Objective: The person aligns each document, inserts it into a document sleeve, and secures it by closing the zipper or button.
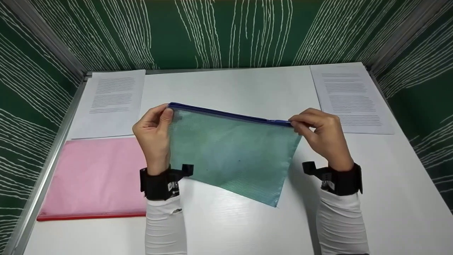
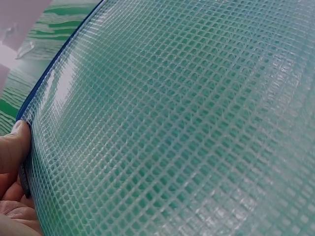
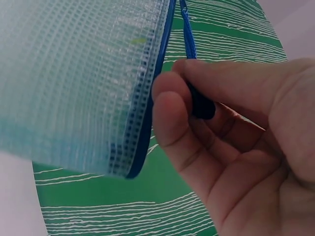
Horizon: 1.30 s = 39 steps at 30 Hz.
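A green mesh zipper pouch (image 1: 233,152) with a blue zipper along its top edge is held up above the white table, tilted down toward the right. My left hand (image 1: 154,136) pinches its top left corner between thumb and fingers. At the other end of the zipper, my right hand (image 1: 320,134) pinches the blue zipper pull (image 3: 202,103), whose cord (image 3: 189,37) runs up to the zipper. In the left wrist view the mesh fills most of the picture, with the thumb (image 2: 17,145) at its edge. The pouch's inside cannot be made out.
A pink zipper pouch (image 1: 95,177) with a red edge lies at the left of the table (image 1: 233,226). Printed sheets lie at the back left (image 1: 109,102) and back right (image 1: 354,99). Green walls with white streaks (image 1: 226,35) enclose the table's back and sides.
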### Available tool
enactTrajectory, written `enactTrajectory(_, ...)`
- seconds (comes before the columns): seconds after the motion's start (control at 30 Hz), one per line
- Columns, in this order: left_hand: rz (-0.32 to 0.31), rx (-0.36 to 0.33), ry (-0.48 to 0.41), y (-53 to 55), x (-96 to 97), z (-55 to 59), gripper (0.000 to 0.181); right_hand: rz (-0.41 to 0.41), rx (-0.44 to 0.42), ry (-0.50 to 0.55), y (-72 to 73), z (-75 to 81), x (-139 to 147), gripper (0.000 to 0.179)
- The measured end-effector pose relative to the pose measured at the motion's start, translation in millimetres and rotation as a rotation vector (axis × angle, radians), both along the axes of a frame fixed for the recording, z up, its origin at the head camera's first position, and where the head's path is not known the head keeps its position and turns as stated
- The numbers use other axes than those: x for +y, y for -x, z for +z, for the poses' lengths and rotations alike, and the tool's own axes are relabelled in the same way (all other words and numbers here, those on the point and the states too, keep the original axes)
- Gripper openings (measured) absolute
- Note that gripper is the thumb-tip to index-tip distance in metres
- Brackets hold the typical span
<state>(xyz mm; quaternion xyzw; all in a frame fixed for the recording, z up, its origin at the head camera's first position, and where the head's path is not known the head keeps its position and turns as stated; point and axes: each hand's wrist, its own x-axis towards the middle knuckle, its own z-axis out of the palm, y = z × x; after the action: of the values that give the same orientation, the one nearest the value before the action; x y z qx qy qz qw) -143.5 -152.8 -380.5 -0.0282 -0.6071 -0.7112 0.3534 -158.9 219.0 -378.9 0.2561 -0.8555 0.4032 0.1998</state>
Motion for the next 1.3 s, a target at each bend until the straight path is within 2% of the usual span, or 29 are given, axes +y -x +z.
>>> enactTrajectory(0.63,-0.008,0.005,-0.032,0.7,-0.3,-0.8,0.008,-0.019,-0.029,0.022,-1.5,0.3,7.1,0.015)
enactTrajectory(1.3,-0.001,0.006,-0.006,0.6,-0.7,-2.3,0.009,-0.025,-0.055,0.031,-1.8,1.6,10.3,0.015)
